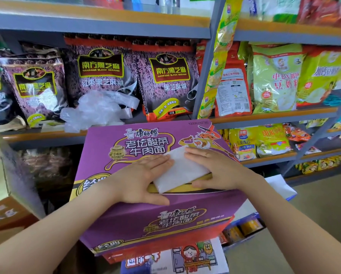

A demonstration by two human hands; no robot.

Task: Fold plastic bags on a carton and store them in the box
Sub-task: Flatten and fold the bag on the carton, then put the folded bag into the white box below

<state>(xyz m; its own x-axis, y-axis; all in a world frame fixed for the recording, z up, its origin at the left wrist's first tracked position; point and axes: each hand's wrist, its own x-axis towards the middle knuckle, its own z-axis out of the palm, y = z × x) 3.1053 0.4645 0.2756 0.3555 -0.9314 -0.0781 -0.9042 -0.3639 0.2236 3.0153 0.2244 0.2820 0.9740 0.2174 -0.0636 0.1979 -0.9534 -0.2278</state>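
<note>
The carton (146, 155) sits in front of the shelf (47, 135), its far edge close to the shelf's front lip. On the carton's top lies a folded plastic bag (181, 171), with the left hand (142, 178) flat on its left side and the right hand (215, 167) flat on its right side. Behind the carton, on the shelf, a heap of loose plastic bags (98, 109) rests before a row of standing food packs (100, 72). Under the carton is another printed box (175, 262)

Glossy printed cardboard carton (155, 220), translucent thin plastic folded bag (182, 171), crinkled clear plastic bags (98, 109), matt grey metal shelves (98, 26)
</note>
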